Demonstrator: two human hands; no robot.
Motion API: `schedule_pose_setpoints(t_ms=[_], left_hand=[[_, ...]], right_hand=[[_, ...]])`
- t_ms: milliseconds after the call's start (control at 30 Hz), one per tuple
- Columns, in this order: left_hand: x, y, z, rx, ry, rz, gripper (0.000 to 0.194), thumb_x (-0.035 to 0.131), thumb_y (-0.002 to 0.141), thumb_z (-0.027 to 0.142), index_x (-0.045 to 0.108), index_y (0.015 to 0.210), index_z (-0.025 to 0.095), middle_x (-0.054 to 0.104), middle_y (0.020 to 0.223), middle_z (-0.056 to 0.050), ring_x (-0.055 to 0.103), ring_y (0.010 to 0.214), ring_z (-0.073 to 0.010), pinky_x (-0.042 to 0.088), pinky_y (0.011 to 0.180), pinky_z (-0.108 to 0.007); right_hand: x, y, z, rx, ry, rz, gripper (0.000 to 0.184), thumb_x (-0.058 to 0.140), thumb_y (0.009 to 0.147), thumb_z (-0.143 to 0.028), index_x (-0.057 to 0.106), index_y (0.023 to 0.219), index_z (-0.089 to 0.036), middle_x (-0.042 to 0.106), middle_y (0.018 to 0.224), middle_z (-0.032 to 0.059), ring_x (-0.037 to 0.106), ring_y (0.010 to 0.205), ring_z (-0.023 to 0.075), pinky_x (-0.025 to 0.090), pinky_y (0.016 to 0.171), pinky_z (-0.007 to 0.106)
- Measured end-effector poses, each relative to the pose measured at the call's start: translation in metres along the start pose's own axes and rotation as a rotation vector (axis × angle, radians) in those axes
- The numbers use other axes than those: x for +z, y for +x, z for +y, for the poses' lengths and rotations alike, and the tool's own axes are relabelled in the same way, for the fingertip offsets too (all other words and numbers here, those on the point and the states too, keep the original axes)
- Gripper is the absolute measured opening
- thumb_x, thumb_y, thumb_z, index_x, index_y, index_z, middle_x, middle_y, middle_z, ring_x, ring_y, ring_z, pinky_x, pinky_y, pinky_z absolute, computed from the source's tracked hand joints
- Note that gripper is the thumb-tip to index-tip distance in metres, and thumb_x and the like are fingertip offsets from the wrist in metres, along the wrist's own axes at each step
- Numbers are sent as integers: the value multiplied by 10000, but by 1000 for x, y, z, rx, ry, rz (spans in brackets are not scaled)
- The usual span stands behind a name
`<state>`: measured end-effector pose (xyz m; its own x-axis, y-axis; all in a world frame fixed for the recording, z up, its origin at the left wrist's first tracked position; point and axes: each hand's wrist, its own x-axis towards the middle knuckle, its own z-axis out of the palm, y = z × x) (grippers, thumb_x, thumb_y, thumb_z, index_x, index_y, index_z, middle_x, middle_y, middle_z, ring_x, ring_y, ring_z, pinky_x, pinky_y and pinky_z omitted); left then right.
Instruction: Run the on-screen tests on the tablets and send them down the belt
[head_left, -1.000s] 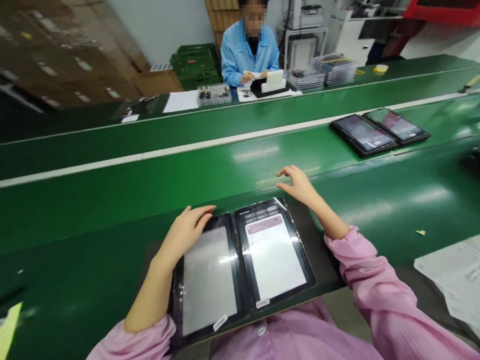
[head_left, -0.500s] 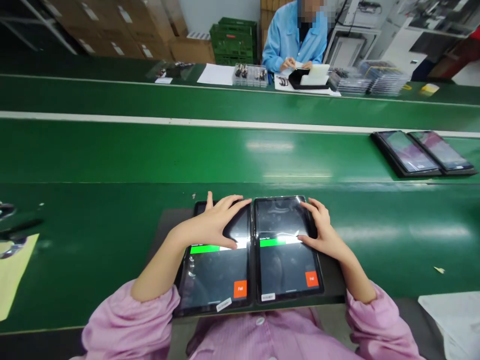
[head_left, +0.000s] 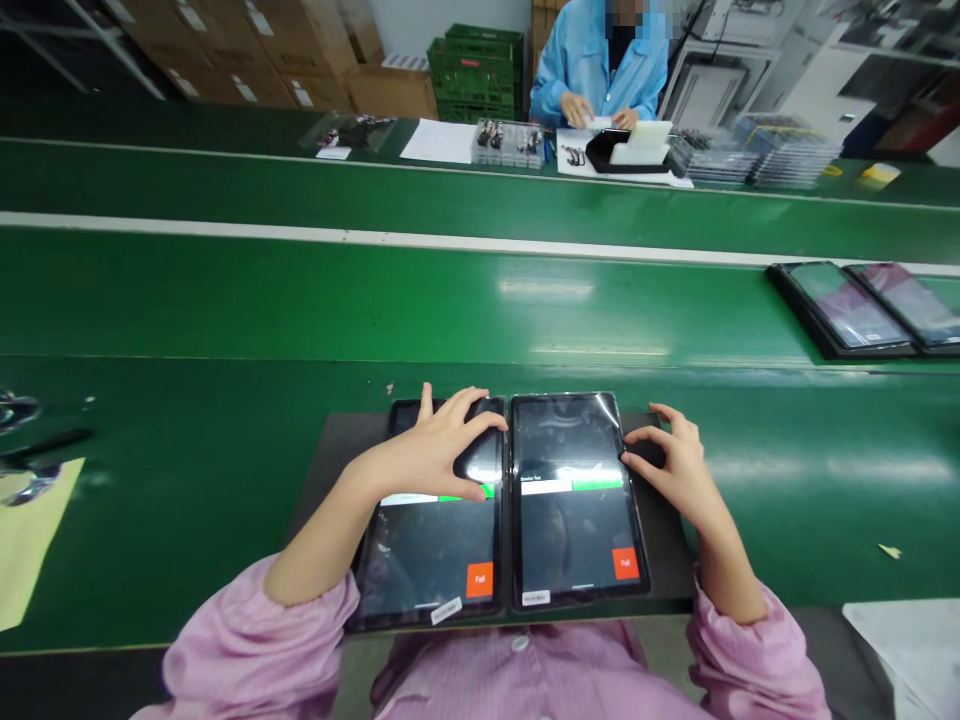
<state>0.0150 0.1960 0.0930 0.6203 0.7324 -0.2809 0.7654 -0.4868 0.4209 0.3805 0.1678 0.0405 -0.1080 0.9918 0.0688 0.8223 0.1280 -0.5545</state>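
Note:
Two tablets lie side by side on a dark mat [head_left: 667, 575] in front of me, screens up. Across the upper half of the left tablet [head_left: 431, 550] stretches my left hand [head_left: 439, 445], fingers spread, thumb over the screen's bar. It hides part of that screen. At the right edge of the right tablet [head_left: 574, 540] is my right hand [head_left: 671, 465], fingers apart and fingertips at the rim. Each screen has a red "Fail" button near the bottom and a white and green bar; the right one reads "Speaker Test".
Two more tablets [head_left: 851, 305] lie at the right on the green bench. Yellow paper [head_left: 37, 540] is at the left, a white sheet [head_left: 911, 640] at the lower right. Across the bench a person in blue [head_left: 559, 60] works beside a parts box [head_left: 508, 145] and stacked trays [head_left: 787, 150].
My right hand has moved right, off the right tablet's screen to its edge. My left hand has hardly shifted. On both screens the green has passed to the bar's right half.

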Motion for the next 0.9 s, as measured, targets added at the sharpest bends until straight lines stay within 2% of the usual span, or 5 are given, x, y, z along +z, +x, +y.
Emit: schedule_pose_setpoints(t_ms=[233, 333, 467, 633, 900], left_hand=[[-1, 4, 9, 12, 2, -17, 571, 775, 735, 568, 602, 1220, 320, 218, 1579, -149, 93, 1478, -487, -54, 1038, -822], [2, 7, 15, -29, 7, 8, 467, 739, 782, 553, 632, 1162, 303, 268, 1547, -145, 137, 1470, -477, -33, 1041, -827], [6, 12, 19, -41, 43, 80, 294, 575, 922, 500, 655, 1063, 255, 372, 1463, -135, 249, 1439, -428, 18, 1057, -821], [7, 11, 10, -10, 54, 163, 342, 322, 1032, 392, 614, 1168, 275, 459, 1377, -111, 462, 1312, -298, 92, 1085, -792], [3, 11, 11, -25, 98, 169, 370, 304, 1037, 342, 627, 1208, 287, 498, 1330, -103, 502, 1277, -278, 171, 1104, -754]], right_hand=[[3, 0, 1, 3, 13, 34, 243, 726, 785, -506, 750, 887, -287, 494, 1351, 100, 434, 1223, 390, 355, 1017, 623], [4, -1, 3, -20, 31, 50, 236, 720, 793, -503, 754, 891, -291, 497, 1353, 101, 446, 1210, 389, 357, 1016, 629], [4, 1, 8, -25, 46, 39, 225, 736, 786, -494, 754, 885, -293, 489, 1365, 94, 452, 1208, 386, 368, 1016, 624], [5, 6, 16, 2, 97, -15, 288, 771, 752, -490, 743, 976, -312, 480, 1359, 88, 437, 1242, 373, 389, 1025, 585], [2, 8, 12, 32, 174, -31, 348, 771, 721, -491, 744, 1021, -319, 487, 1350, 89, 403, 1292, 370, 347, 1061, 565]])
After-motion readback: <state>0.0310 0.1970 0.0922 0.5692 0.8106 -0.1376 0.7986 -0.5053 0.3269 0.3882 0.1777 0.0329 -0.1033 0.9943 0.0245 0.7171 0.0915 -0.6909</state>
